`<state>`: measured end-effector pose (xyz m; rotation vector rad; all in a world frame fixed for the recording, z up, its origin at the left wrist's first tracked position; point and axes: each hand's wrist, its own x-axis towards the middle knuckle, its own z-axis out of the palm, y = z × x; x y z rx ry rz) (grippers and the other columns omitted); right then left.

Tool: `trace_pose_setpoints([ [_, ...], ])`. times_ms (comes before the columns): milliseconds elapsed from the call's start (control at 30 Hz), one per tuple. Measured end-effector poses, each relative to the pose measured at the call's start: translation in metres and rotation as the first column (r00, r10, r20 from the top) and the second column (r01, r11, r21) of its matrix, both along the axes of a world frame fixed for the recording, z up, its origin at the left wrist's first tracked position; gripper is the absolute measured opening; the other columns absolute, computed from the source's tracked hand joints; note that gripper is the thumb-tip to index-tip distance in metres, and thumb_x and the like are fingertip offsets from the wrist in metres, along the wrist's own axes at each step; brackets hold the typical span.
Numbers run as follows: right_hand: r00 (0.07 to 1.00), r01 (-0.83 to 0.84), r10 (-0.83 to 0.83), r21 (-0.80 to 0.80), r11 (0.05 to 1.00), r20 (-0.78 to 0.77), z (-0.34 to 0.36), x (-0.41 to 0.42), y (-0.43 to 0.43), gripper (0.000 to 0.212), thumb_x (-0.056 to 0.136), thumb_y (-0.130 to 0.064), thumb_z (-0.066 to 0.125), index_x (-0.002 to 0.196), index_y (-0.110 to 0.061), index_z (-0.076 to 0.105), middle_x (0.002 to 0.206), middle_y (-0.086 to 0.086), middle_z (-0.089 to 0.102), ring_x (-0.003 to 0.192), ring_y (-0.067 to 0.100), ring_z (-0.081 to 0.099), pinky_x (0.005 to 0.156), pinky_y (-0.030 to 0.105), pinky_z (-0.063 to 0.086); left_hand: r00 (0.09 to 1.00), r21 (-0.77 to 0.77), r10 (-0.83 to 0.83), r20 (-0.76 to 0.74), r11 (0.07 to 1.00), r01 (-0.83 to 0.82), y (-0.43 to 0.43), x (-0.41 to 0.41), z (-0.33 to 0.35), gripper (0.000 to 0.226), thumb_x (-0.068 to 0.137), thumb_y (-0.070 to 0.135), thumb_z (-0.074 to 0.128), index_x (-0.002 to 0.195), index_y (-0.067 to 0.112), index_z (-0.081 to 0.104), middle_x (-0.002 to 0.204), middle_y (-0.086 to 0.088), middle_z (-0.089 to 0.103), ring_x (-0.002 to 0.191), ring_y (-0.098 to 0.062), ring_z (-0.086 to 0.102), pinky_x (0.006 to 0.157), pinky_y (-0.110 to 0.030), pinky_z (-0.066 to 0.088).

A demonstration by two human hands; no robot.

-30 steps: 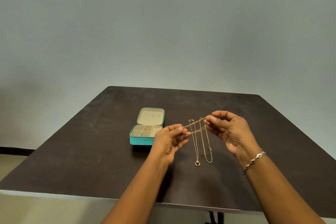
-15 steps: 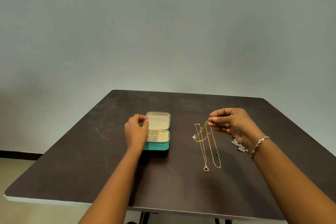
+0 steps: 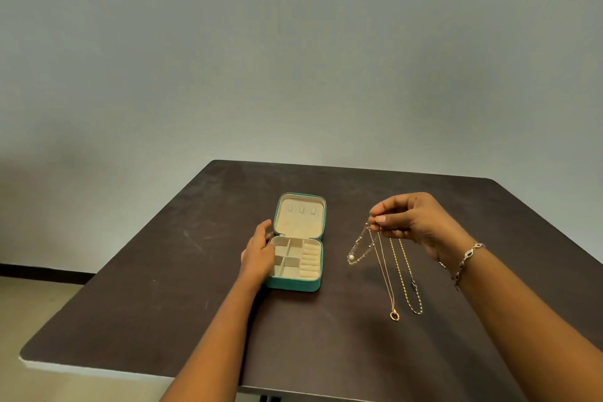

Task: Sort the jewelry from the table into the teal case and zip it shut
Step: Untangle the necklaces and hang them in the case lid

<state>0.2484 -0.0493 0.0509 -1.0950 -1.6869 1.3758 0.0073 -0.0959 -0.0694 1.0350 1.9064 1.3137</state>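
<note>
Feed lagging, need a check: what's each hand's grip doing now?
Left hand: touching the left rim of the open teal zippered case; grip cannot be told.
Right hand: closed, pinching a bunch of thin gold chain necklaces.

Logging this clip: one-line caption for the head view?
Right hand dangles gold necklaces over the dark table while the left hand touches the open teal case.

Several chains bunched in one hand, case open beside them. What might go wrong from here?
The right hand pinches several gold chains together at one spot; hanging side by side, they may tangle before sorting. The teal case has small compartments; a long chain lowered in could drape over their walls and stop it closing.
</note>
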Motion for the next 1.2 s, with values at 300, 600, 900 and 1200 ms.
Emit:
trace_pose_setpoints([
  [300, 0.982, -0.142, 0.122, 0.137, 0.98, 0.144, 0.022, -0.047, 0.017, 0.015, 0.083, 0.007, 0.057, 0.081, -0.005, 0.066, 0.069, 0.003, 0.07, 0.063, 0.009, 0.068, 0.056, 0.016, 0.053, 0.993, 0.03, -0.052, 0.11, 0.998, 0.049, 0.001, -0.007, 0.001, 0.047, 0.091, 0.02, 0.048, 0.133, 0.037, 0.035, 0.128, 0.005, 0.054, 0.119, -0.017, 0.05, 0.106, -0.047, 0.034],
  [600, 0.962, -0.211, 0.166, 0.201, 0.957, 0.219, 0.021, -0.074, 0.023, 0.015, 0.083, 0.007, 0.057, 0.08, -0.004, 0.065, 0.074, 0.006, 0.068, 0.065, 0.009, 0.065, 0.058, 0.015, 0.051, 0.994, -0.007, -0.095, 0.052, 0.995, 0.096, -0.001, -0.008, -0.004, 0.068, 0.072, 0.023, 0.04, 0.133, 0.052, 0.03, 0.126, 0.004, 0.051, 0.119, -0.021, 0.045, 0.107, -0.047, 0.032],
  [900, 0.895, -0.326, 0.149, 0.388, 0.862, 0.421, 0.023, -0.086, 0.025, 0.013, 0.081, 0.005, 0.061, 0.083, -0.005, 0.069, 0.083, 0.011, 0.069, 0.074, 0.011, 0.063, 0.067, 0.016, 0.052, 0.984, 0.033, -0.094, -0.148, 0.994, 0.1, -0.009, 0.0, 0.006, 0.062, 0.079, -0.002, 0.044, 0.135, 0.024, 0.039, 0.126, 0.0, 0.047, 0.122, -0.018, 0.033, 0.109, -0.04, 0.021],
  [1200, 0.848, -0.397, 0.115, 0.477, 0.784, 0.517, 0.011, -0.104, 0.031, 0.015, 0.08, 0.004, 0.061, 0.085, -0.007, 0.071, 0.083, 0.003, 0.069, 0.073, 0.003, 0.061, 0.068, 0.01, 0.047, 0.99, 0.037, -0.084, -0.111, 0.995, 0.089, -0.009, 0.001, 0.004, 0.044, 0.079, 0.003, 0.05, 0.107, 0.034, 0.039, 0.092, 0.023, 0.037, 0.108, -0.015, 0.039, 0.103, -0.046, 0.035],
])
